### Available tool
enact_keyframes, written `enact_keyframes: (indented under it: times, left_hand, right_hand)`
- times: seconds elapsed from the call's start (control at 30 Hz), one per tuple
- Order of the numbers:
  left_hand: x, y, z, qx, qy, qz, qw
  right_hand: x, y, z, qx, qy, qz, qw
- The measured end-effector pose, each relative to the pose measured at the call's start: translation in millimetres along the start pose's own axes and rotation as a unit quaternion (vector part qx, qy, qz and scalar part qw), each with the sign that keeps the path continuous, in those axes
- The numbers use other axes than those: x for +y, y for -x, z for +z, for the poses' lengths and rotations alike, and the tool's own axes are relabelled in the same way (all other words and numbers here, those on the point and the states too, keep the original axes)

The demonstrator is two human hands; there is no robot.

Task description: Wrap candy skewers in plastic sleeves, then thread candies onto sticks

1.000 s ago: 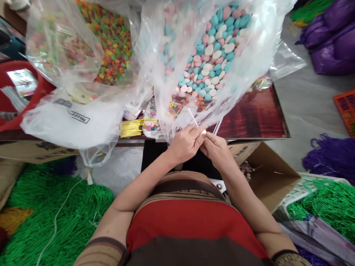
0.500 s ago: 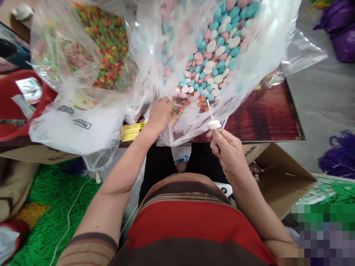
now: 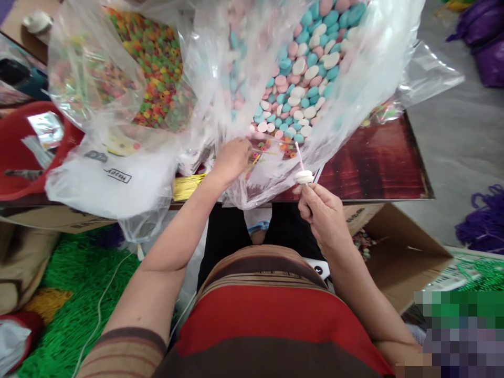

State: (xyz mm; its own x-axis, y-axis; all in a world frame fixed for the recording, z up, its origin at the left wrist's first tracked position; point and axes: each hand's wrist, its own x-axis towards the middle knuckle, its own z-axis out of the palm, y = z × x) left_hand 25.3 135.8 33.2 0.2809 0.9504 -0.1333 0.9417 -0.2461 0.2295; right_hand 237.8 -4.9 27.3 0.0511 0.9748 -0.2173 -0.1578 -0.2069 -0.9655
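Note:
My right hand [image 3: 321, 210] pinches the lower end of a thin pinkish-white stick [image 3: 300, 156], held upright in front of the table edge. White rounded pieces [image 3: 303, 177] are threaded on it just above my fingers. My left hand [image 3: 232, 157] lies at the front of a big clear plastic bag [image 3: 255, 194], fingers curled down beside small orange and green rings [image 3: 289, 148]. What its fingertips hold, if anything, is hidden. Behind it the bag is full of pink, blue and white flattened round pieces [image 3: 297, 97].
Further left, another clear bag holds many small coloured rings [image 3: 159, 68]. A bundle of yellow strips [image 3: 189, 187] lies by my left forearm. A red basin [image 3: 59, 152] stands at far left. Below the dark red table [image 3: 374, 173] is an open cardboard box [image 3: 401, 252].
My left hand has shifted slightly right, its fingers curling further down by the small rings. My right hand and the stick have stayed almost still.

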Motion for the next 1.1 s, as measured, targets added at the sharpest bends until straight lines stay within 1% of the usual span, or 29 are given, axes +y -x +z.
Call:
enact_keyframes:
  times: [0.13, 0.23, 0.3, 0.33, 0.37, 0.4, 0.43, 0.47, 0.5, 0.53, 0.57, 0.6, 0.63, 0.67, 0.7, 0.73, 0.8, 0.9, 0.97, 1.03, 1.1]
  left_hand:
    - [7, -6, 9.0, -0.024, -0.059, -0.006, 0.998]
    - [6, -9, 9.8, -0.016, -0.04, -0.016, 0.999]
    - [2, -8, 8.9, 0.006, 0.008, -0.028, 1.0]
    - [-1, -7, 8.7, 0.024, 0.049, -0.032, 0.998]
    - [-3, -4, 8.7, 0.046, 0.106, -0.035, 0.993]
    - [-5, -1, 9.1, 0.069, 0.182, -0.04, 0.98]
    - [-6, 4, 9.8, 0.087, 0.272, -0.044, 0.957]
    - [-6, 9, 10.6, 0.091, 0.371, -0.046, 0.923]
    - [-4, 15, 11.2, 0.081, 0.469, -0.047, 0.878]
    - [-1, 22, 11.5, 0.059, 0.556, -0.046, 0.828]
    - [2, 27, 11.4, 0.032, 0.626, -0.044, 0.778]
    - [5, 33, 10.6, 0.006, 0.675, -0.041, 0.736]
    - [8, 37, 9.5, -0.015, 0.708, -0.04, 0.705]
    - [10, 40, 8.0, -0.029, 0.727, -0.04, 0.685]
    - [12, 42, 6.4, -0.038, 0.737, -0.04, 0.674]
    - [12, 43, 4.9, -0.043, 0.742, -0.039, 0.668]
    - [11, 44, 2.4, -0.049, 0.743, -0.031, 0.667]
    - [8, 44, -0.4, -0.059, 0.728, -0.007, 0.683]
    - [8, 44, -2.4, -0.085, 0.714, 0.009, 0.694]
    - [10, 46, -4.3, -0.121, 0.706, 0.022, 0.698]
    - [15, 49, -4.9, -0.144, 0.708, 0.023, 0.691]
  right_hand:
    - [0, 0, -2, 0.001, -0.002, -0.008, 1.0]
    - [0, 0, -6, 0.005, -0.003, -0.012, 1.0]
    - [0, 1, -8, 0.004, 0.004, -0.012, 1.0]
    - [-1, 2, -8, -0.001, 0.014, -0.01, 1.0]
    - [-3, 3, -8, -0.009, 0.028, -0.007, 1.0]
    - [-4, 3, -7, -0.021, 0.045, -0.002, 0.999]
    - [-6, 4, -6, -0.04, 0.065, 0.003, 0.997]
    - [-7, 4, -4, -0.061, 0.085, 0.007, 0.994]
    - [-8, 4, -2, -0.081, 0.106, 0.007, 0.991]
    - [-9, 3, 0, -0.097, 0.126, 0.003, 0.987]
    - [-9, 1, 3, -0.106, 0.146, -0.005, 0.984]
    - [-8, 0, 5, -0.112, 0.165, -0.014, 0.98]
    - [-7, -1, 6, -0.11, 0.18, -0.025, 0.977]
    - [-6, -2, 7, -0.106, 0.191, -0.033, 0.975]
    - [-5, -3, 8, -0.104, 0.2, -0.037, 0.974]
    - [-4, -2, 7, -0.102, 0.206, -0.038, 0.972]
    - [-5, 0, 5, -0.104, 0.214, -0.036, 0.971]
    - [-12, 5, 1, -0.112, 0.224, -0.025, 0.968]
    - [-17, 6, 0, -0.122, 0.219, -0.011, 0.968]
    - [-19, 6, 2, -0.133, 0.184, 0.016, 0.974]
    - [-17, 5, 6, -0.138, 0.113, 0.044, 0.983]
